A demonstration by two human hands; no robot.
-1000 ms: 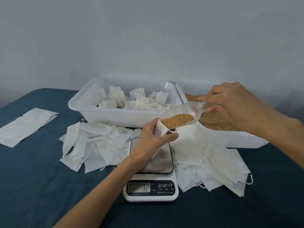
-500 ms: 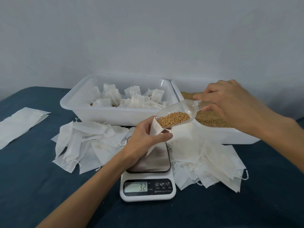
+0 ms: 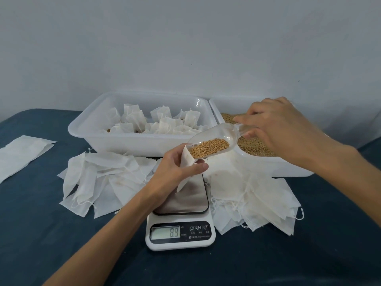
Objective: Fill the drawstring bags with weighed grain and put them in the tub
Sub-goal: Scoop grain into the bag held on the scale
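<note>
My left hand (image 3: 175, 169) grips a white drawstring bag (image 3: 186, 162) by its open mouth above the steel plate of the scale (image 3: 181, 205), whose display reads 8.9. My right hand (image 3: 276, 124) pinches the handle of a clear plastic scoop (image 3: 214, 139) that is tilted down to the left. Golden grain (image 3: 209, 148) lies in the scoop, and its lip sits at the bag's mouth. Behind stand a white tub of filled bags (image 3: 115, 139) and, to its right, a white tub of loose grain (image 3: 288, 164).
Heaps of empty white bags lie on the dark blue cloth, one left of the scale (image 3: 101, 178) and one right of it (image 3: 253, 197). A flat white sheet (image 3: 20, 153) lies at the far left. A pale wall rises right behind the tubs.
The scale reading went from 3.2 to 8.9. Scoop and bag stay together, and the scoop's grain has slid toward the bag mouth.
</note>
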